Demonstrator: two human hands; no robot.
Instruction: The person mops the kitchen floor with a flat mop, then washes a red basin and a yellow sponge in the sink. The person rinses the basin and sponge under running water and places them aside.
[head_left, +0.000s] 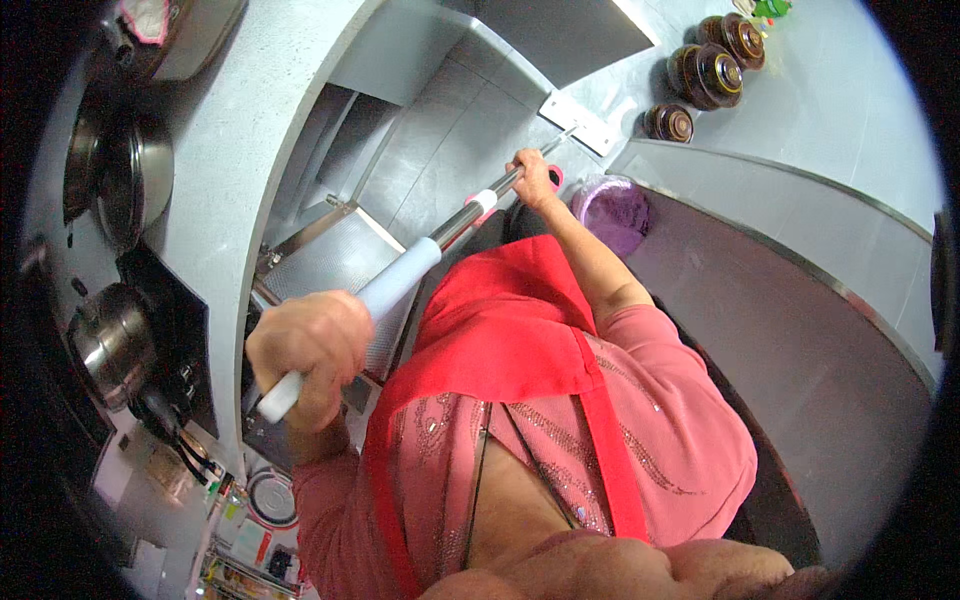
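Observation:
A flat mop's metal pole (459, 225) runs slantwise across the view. My left hand (309, 349), somewhat blurred, is closed around the pale blue grip (401, 277) near its upper end; the white end cap sticks out below the fist. Farther down, my right hand (531, 178) is wrapped around the metal part of the pole. The white flat mop head (577, 124) lies on the grey tiled floor, beyond my right hand. Pink footwear (555, 176) shows partly behind my right hand.
A purple bin with a liner (611, 214) stands right of my right forearm. Brown glazed lidded jars (706, 76) stand farther off at the right. On the left, a grey countertop (217, 135) holds metal pots (116, 345). Below it is a cabinet with a textured panel (334, 259).

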